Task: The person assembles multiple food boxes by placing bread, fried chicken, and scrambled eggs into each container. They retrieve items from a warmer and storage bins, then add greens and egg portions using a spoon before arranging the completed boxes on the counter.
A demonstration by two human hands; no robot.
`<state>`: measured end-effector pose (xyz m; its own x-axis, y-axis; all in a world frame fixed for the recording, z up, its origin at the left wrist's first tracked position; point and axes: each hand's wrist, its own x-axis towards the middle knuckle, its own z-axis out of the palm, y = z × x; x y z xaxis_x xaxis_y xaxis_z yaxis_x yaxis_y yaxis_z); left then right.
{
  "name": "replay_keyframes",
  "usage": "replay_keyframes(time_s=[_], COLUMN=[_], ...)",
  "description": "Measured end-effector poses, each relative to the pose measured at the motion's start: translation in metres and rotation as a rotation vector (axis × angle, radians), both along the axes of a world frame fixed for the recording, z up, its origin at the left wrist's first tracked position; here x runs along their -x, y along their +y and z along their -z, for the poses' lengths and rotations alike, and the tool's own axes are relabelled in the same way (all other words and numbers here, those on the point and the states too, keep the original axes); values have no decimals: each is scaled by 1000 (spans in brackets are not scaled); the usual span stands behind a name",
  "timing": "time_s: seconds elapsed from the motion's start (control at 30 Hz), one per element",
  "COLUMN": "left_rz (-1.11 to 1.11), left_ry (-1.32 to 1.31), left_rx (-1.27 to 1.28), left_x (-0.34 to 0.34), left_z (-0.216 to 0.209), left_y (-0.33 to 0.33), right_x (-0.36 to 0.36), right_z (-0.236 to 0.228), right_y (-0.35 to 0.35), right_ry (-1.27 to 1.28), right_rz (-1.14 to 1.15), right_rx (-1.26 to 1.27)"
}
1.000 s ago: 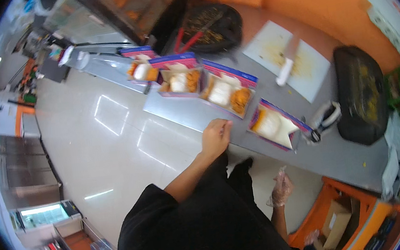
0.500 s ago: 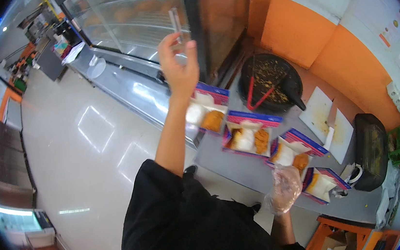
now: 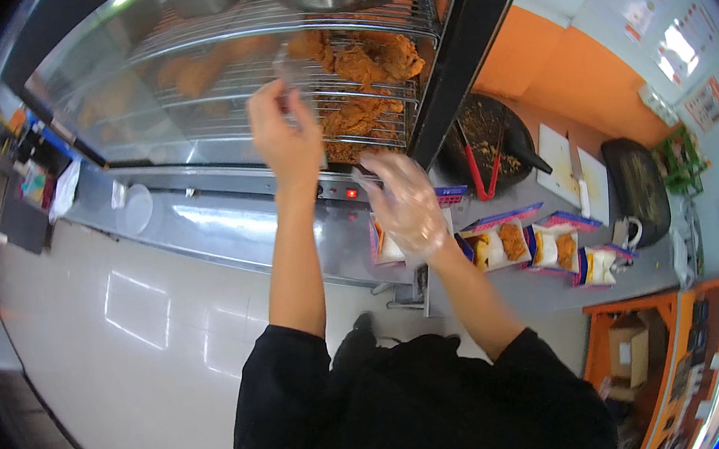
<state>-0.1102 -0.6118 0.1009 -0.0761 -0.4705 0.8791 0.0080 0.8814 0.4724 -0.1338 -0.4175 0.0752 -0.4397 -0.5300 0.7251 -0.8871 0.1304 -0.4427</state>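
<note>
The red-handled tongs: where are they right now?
In the head view, the red-handled tongs stand in the dark round pan on the counter, right of the glass warmer and above the open meal boxes.

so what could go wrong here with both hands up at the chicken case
The bare left hand is up against the wire rack of fried chicken, so it might touch food ungloved or get burned if the rack is hot. The right hand, in a loose clear glove, hangs over the open meal boxes; the glove could snag, or a piece could drop short.
</note>
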Motion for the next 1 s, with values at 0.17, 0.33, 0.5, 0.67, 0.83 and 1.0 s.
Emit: replay_keyframes(time_s=[0.17,0.33,0.5,0.67,0.83,1.0], left_rz=[27,79,79,63,43,91], left_ry=[-39,-42,-37,-56,-57,-58], left_rx=[-113,-160,-157,-158,-124,-141], left_x=[-33,-40,-42,-38,-43,-38], left_z=[-10,-13,-13,-13,-12,-11], left_y=[-50,-63,-64,-63,-67,-68], right_x=[49,85,90,84,76,106], right_z=[-5,-39,-37,-8,23,9], right_y=[-70,-93,-93,-93,-99,-101], right_ry=[292,-161,108,38,-124,-226], right_rz=[304,201,130,187,73,612], right_rx=[-366,-966,-947,-711,-322,-723])
